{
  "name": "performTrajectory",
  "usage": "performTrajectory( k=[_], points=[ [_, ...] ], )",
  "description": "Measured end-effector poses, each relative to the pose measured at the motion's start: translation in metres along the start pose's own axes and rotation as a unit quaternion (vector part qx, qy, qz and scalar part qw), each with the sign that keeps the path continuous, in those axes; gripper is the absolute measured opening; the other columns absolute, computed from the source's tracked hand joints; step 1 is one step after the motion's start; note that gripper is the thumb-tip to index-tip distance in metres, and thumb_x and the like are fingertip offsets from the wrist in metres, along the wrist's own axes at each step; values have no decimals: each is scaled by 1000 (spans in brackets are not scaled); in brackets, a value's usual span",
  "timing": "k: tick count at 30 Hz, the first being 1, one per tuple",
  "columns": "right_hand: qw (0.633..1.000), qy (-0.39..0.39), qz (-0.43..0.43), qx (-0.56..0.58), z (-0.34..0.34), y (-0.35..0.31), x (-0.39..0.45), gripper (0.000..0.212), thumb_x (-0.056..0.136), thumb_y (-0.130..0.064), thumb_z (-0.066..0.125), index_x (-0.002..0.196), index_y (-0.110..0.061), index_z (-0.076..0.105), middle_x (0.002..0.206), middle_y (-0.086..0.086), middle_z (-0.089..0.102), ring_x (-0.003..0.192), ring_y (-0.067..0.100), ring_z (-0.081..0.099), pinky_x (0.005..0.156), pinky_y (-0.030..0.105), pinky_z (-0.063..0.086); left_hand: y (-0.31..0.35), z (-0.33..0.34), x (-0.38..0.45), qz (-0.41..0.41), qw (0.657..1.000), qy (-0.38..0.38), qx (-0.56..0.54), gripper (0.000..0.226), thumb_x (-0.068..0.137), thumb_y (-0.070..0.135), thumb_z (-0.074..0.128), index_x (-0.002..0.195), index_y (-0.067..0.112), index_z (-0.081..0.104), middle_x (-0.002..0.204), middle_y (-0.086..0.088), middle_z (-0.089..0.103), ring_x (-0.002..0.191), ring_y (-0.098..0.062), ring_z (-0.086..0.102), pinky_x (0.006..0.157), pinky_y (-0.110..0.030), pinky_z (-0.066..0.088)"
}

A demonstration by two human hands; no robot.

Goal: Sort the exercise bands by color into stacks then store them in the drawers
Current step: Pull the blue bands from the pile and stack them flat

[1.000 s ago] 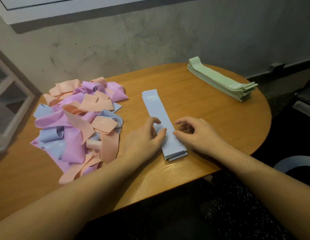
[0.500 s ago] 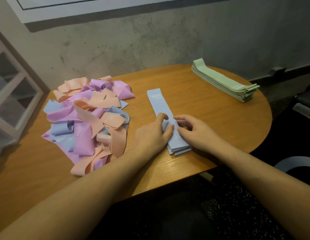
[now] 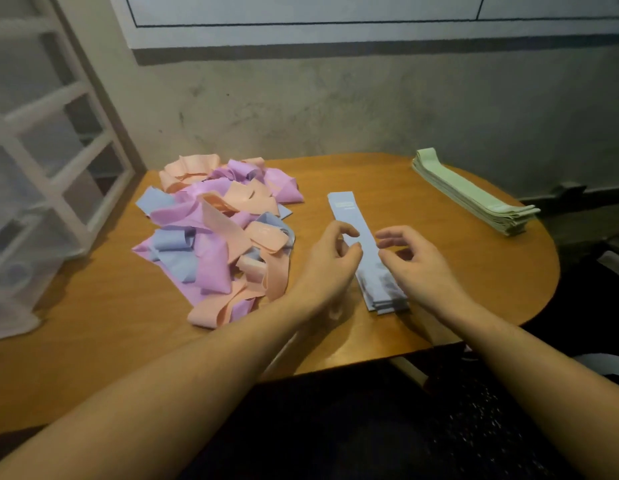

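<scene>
Your blue stack [image 3: 365, 251] lay on the table [image 3: 457, 271], running from mid-table toward the near edge, its near end just short of that edge. Bare wood lay open to its right, between it and the green stack [image 3: 474, 199] by the far right rim. The mixed pile [image 3: 218, 237] of pink, purple and blue bands sat close on its left. Your left hand [image 3: 330, 261] and right hand [image 3: 415, 263] flanked the blue stack, fingers loosely curled and holding nothing. Half a second before, both hands pressed on the stack; now they had lifted off it and parted. A pale label showed at the stack's far end, its writing too small to read. White drawers [image 3: 41, 174] stood left of the table
</scene>
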State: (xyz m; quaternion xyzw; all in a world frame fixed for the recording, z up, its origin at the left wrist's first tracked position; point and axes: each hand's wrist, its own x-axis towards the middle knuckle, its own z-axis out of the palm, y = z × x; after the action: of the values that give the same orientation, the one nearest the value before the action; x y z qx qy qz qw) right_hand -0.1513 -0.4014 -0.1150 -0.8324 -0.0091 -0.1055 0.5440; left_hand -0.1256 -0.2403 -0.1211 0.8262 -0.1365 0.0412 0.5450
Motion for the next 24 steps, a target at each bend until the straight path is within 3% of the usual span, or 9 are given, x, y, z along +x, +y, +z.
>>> performTrajectory(
  k=[4, 9, 13, 17, 21, 24],
  points=[
    [999, -35, -37, 19, 26, -23, 3, 25, 95, -5, 60, 101, -30, 64, 99, -2, 67, 65, 2, 53, 62, 13, 43, 8, -36, -2, 14, 998, 37, -53, 17, 97, 16, 54, 103, 32, 55, 72, -8, 54, 66, -15, 51, 66, -34, 45],
    [995, -81, -65, 10, 61, -42, 4, 22, 94, -9, 64, 101, -30, 67, 95, 0, 69, 75, 13, 59, 68, 14, 44, -11, -103, -10, 55, 992, 104, -38, 16, 100, 12, 51, 107, 25, 57, 76, -1, 59, 64, -10, 55, 61, -28, 46],
    [986, -139, -90, -29, 85, -57, 5, 18, 95, -16, 64, 104, -32, 67, 97, -6, 69, 86, 7, 61, 71, 9, 44, -58, -158, -29, 37, 988, 126, 85, 18, 99, 15, 53, 109, 29, 58, 95, 6, 65, 86, -9, 63, 75, -36, 57],
    [973, -186, -115, -74, 112, -73, 9, 19, 96, -22, 63, 98, -42, 63, 102, -13, 67, 97, 4, 61, 72, 14, 46, -108, -206, -50, 28, 969, 176, 172, 21, 90, 13, 58, 105, 28, 60, 95, 10, 59, 84, -6, 54, 73, -33, 45],
    [966, -205, -150, -58, 142, -88, 18, 23, 95, -17, 63, 101, -40, 63, 96, -10, 69, 89, 5, 64, 73, 18, 51, -137, -246, -60, 3, 944, 188, 271, 29, 87, 12, 69, 115, 16, 61, 107, 8, 55, 100, -13, 53, 88, -38, 48],
    [961, -225, -158, 14, 171, -100, 25, 27, 93, -10, 62, 103, -35, 58, 92, -6, 72, 85, 14, 69, 77, 29, 56, -148, -264, -56, 12, 937, 153, 314, 41, 87, 25, 71, 124, 20, 55, 120, 3, 57, 109, -14, 54, 93, -34, 47]
  ],
)
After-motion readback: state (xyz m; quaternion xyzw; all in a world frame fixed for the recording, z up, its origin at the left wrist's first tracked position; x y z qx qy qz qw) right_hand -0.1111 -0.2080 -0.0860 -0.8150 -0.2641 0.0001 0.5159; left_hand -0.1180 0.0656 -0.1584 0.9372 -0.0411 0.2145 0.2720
